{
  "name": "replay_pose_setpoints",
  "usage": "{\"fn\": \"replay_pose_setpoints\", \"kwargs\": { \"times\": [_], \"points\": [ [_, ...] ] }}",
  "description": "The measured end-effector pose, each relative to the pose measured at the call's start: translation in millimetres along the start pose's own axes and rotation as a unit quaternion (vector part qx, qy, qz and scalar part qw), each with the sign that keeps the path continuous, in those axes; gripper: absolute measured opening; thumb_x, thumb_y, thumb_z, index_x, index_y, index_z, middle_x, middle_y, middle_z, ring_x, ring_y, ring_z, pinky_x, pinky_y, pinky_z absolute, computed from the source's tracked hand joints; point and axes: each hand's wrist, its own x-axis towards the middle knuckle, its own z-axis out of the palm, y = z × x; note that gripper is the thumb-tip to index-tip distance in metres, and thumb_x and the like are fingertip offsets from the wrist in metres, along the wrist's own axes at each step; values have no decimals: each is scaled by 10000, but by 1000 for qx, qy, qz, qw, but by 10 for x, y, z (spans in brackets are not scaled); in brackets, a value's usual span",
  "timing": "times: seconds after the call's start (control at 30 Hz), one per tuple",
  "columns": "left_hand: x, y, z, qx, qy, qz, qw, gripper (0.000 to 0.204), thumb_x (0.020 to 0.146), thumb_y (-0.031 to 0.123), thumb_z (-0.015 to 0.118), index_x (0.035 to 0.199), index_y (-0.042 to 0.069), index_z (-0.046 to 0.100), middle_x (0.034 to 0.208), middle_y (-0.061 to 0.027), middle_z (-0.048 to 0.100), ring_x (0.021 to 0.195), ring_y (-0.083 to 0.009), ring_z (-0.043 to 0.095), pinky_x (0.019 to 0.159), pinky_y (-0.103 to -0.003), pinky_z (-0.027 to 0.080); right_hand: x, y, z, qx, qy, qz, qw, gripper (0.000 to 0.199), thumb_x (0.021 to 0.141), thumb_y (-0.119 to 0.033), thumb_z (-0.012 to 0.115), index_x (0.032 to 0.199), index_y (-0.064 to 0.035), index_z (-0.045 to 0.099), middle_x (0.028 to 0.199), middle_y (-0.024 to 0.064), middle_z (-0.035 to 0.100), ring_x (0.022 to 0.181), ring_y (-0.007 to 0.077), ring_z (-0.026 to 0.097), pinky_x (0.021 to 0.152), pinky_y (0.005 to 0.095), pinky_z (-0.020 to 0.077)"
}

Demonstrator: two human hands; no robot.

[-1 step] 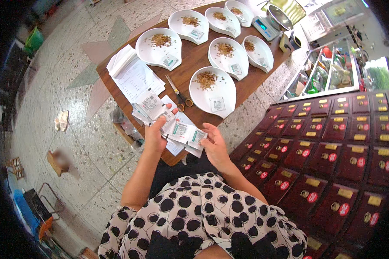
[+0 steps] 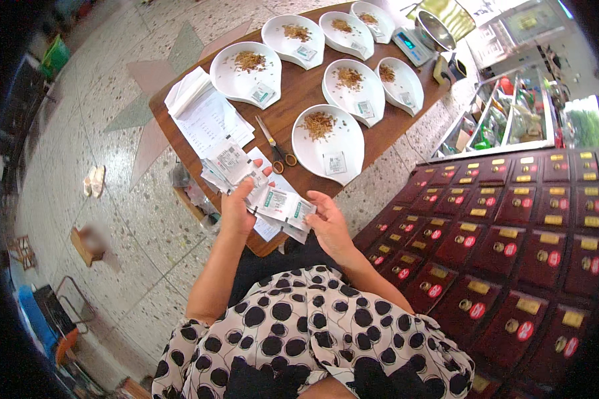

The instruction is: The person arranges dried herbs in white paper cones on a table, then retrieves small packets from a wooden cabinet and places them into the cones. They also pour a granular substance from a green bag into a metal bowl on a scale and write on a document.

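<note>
Over the tabletop (image 2: 296, 93), the left hand (image 2: 238, 207) and right hand (image 2: 330, 229) both grip white packets (image 2: 275, 201), apparently being sorted or separated. Parting one likely calls for pinching its seam.

A brown, wood-grained table (image 2: 299, 86) is running slantwise away from the person, its nearer corner rounded, and is bearing seven white, teardrop-shaped dishes (image 2: 339, 143), most of them standing close together toward the middle and far end. Handwritten papers (image 2: 209, 121) are lying along its left edge, with open scissors (image 2: 272, 142) resting between them and the nearest dish, and another pale sheet (image 2: 266, 230) is spreading toward the near corner. A digital scale (image 2: 411, 46) is standing near the far right edge.
</note>
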Motion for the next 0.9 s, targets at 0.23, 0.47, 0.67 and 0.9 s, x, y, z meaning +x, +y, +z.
{"fn": "replay_pose_setpoints", "kwargs": {
  "times": [0.23, 0.47, 0.67, 0.9],
  "points": [
    [190, -240, 254, -70, 164, 118, 977, 302, 890, 107, 399, 1179, 19, 385, 1057, -117, 537, 864, -210, 534, 726, -431, 494, 570, -377, -321, -365, -79, -1, 928, 128, 791, -70, 600, 902, -9, 580, 768, 2, 599, 702, 51, 535, 633, 198, 413],
    [389, -532, 524, -57, 283, 175, 941, 289, 901, 121, 342, 1178, 49, 377, 1037, -105, 532, 824, -208, 527, 688, -418, 494, 769, -747, -711, -373, -98, -307, 870, 67, 753, -64, 631, 754, -35, 571, 664, 103, 548, 616, 228, 553, 543, 280, 415],
    [415, -486, 656, -4, 254, 247, 935, 296, 902, 123, 356, 1187, 46, 371, 1051, -119, 524, 855, -209, 530, 713, -406, 496, 1117, -932, -1326, -372, -45, -70, 925, 237, 779, -138, 616, 955, 1, 542, 846, 115, 601, 768, 182, 579, 685, 296, 457],
    [471, -734, 1089, 57, 187, 256, 947, 319, 902, 174, 417, 1164, -7, 392, 1031, -109, 527, 853, -203, 543, 722, -376, 502, 1411, -975, -1080, -329, -206, -95, 917, 343, 770, -241, 611, 993, 10, 542, 818, 131, 593, 723, 194, 569, 673, 304, 456]
  ]
}}
